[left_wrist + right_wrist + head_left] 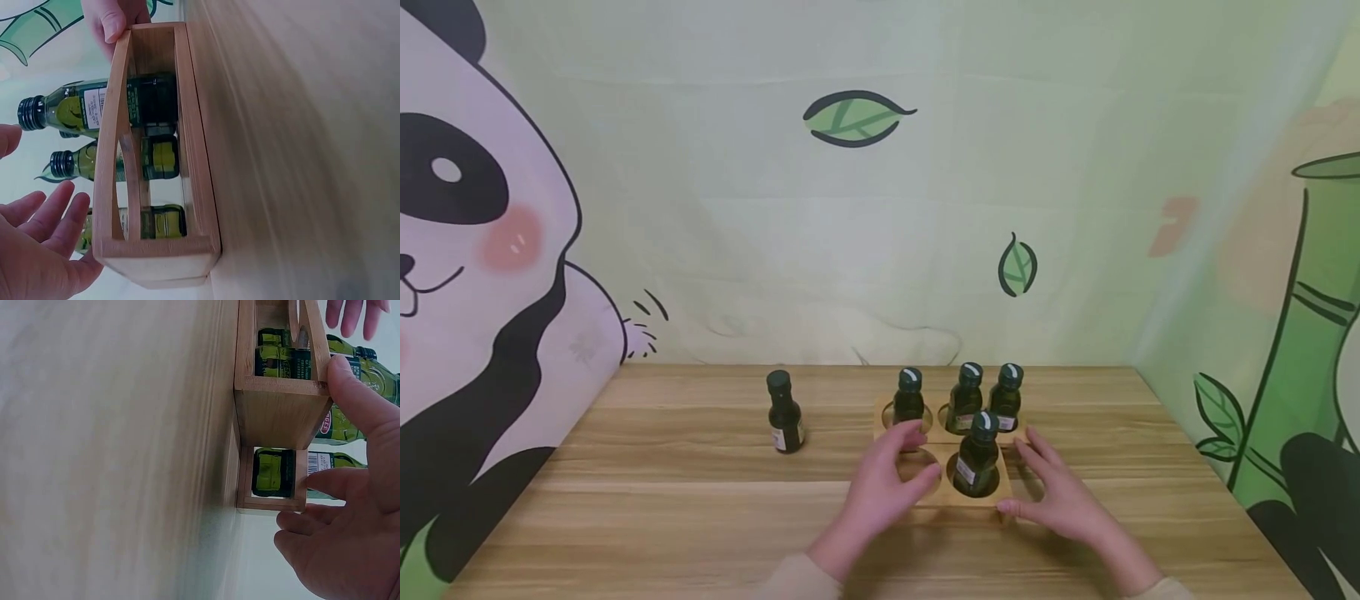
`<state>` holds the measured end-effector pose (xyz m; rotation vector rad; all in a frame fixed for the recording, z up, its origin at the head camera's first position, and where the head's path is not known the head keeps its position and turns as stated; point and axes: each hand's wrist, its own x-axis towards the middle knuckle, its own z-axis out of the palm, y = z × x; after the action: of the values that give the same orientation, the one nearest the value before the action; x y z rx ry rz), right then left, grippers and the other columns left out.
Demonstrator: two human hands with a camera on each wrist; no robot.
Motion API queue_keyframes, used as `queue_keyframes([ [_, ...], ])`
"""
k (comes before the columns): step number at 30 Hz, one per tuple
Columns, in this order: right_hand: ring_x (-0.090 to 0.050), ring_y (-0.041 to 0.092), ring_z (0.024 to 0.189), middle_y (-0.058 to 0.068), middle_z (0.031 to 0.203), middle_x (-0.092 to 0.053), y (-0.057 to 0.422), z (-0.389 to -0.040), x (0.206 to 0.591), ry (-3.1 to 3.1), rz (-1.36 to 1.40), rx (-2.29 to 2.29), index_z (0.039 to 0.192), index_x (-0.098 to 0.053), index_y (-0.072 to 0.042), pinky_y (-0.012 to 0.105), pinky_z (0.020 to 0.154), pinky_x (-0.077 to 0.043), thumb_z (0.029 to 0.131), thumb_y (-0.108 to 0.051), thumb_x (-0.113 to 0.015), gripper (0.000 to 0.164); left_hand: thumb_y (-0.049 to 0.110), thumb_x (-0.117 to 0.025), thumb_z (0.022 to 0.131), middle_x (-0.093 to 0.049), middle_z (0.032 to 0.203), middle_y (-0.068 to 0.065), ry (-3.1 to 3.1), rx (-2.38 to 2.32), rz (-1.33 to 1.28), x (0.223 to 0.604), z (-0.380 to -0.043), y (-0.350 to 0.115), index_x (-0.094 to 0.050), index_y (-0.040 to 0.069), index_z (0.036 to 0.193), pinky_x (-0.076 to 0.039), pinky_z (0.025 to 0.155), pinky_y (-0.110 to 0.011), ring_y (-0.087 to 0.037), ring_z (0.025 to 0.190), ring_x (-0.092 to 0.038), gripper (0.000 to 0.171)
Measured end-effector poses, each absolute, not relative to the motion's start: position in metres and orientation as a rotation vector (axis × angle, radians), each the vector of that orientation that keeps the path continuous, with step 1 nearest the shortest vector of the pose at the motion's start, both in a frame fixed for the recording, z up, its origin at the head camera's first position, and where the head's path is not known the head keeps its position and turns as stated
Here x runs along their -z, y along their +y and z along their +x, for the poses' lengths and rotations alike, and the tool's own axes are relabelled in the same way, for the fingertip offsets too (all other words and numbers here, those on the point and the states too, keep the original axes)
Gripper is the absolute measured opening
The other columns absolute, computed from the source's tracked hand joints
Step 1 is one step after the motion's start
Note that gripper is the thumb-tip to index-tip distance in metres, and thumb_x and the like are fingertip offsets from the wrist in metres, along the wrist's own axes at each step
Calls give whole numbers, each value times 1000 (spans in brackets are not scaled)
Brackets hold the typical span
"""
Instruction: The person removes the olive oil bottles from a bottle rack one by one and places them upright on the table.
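A tiered wooden bottle rack point(934, 500) with round holes stands on the table. A dark green glass bottle point(977, 458) sits in its front right hole, and several similar bottles stand in the higher rear tier. My left hand point(880, 479) is held over the front left hole, fingers apart and loosely curved, with nothing between them. At the rack's right end my right hand point(1063, 496) holds it. In the right wrist view the thumb point(353, 387) lies on the front tier's top corner, while the fingers reach the rear tier.
One more dark bottle point(786, 425) stands upright on the wooden table point(700, 517), left of the rack. Behind the table hangs a pale green cloth point(737, 208) printed with pandas, leaves and bamboo.
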<state>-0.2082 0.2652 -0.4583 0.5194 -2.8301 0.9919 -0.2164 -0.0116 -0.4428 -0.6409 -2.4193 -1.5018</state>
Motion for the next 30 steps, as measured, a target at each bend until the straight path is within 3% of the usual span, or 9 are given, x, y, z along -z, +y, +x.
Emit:
queue_keyframes([
  [8,-31,58,133,35,153,-23,265,-207,457,-2834,519,-987,143,-41,11,68,100,-35,74,-38,-86,96,30,-77,88,-67,119,-8,-2423,1501,-656,440,-219,1,-54,3,135,-49,96,-46,-23,111,-61,59],
  [18,-29,57,134,34,154,-22,264,-208,457,-2846,500,-1020,144,-41,11,69,100,-34,77,-42,-84,96,32,-77,87,-66,121,-7,-2425,1503,-666,438,-224,14,-54,8,138,-52,90,-42,-22,112,-60,60],
  [30,-31,58,133,34,154,-22,265,-208,456,-2861,504,-1002,143,-40,12,69,99,-36,78,-43,-83,95,32,-77,88,-66,125,-8,-2436,1455,-716,433,-225,28,-55,7,138,-51,92,-39,-20,115,-61,60],
])
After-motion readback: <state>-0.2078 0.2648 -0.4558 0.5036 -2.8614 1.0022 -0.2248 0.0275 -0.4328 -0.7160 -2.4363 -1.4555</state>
